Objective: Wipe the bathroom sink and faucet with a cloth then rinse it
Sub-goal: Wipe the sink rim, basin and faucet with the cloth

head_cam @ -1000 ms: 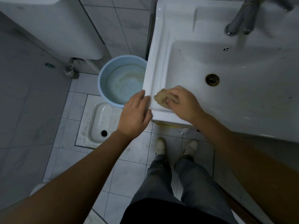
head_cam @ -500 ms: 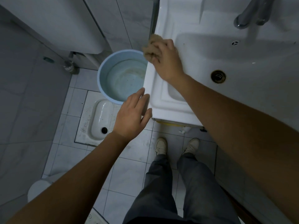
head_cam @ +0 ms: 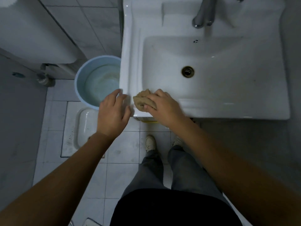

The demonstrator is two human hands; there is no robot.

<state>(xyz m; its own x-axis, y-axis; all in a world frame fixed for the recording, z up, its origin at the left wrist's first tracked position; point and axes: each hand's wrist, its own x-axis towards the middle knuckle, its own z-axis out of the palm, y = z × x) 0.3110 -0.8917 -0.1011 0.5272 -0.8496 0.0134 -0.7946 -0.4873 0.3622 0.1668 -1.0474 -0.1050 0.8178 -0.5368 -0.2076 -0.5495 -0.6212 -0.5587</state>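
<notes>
**Sink wipe in hand: front-left corner of the rim, faucet and rinse outstanding**

Grip: right hand [head_cam: 162, 108] closed over a bunched tan cloth [head_cam: 143, 99], fingers pressing it flat on the sink [head_cam: 228, 108] at the front-left corner of the rim. Left hand [head_cam: 113, 112] empty, fingers loosely spread, its fingertips at the sink's outer left edge; contact cannot be told because of blur.

Progress, as a judgement: wiping of the rim is under way. The basin shows faint specks near the drain [head_cam: 187, 71], so it likely needs attention. The faucet [head_cam: 202, 17] is well apart from the cloth and not being wiped. Rinsing looks not yet begun.

Nearby: blue bucket [head_cam: 84, 75] on the floor, just beside the sink's left edge.

Obscured: faucet top cut off by the frame; whether water runs from it is unclear. The underside of the cloth and the rim beneath it are hidden.
</notes>
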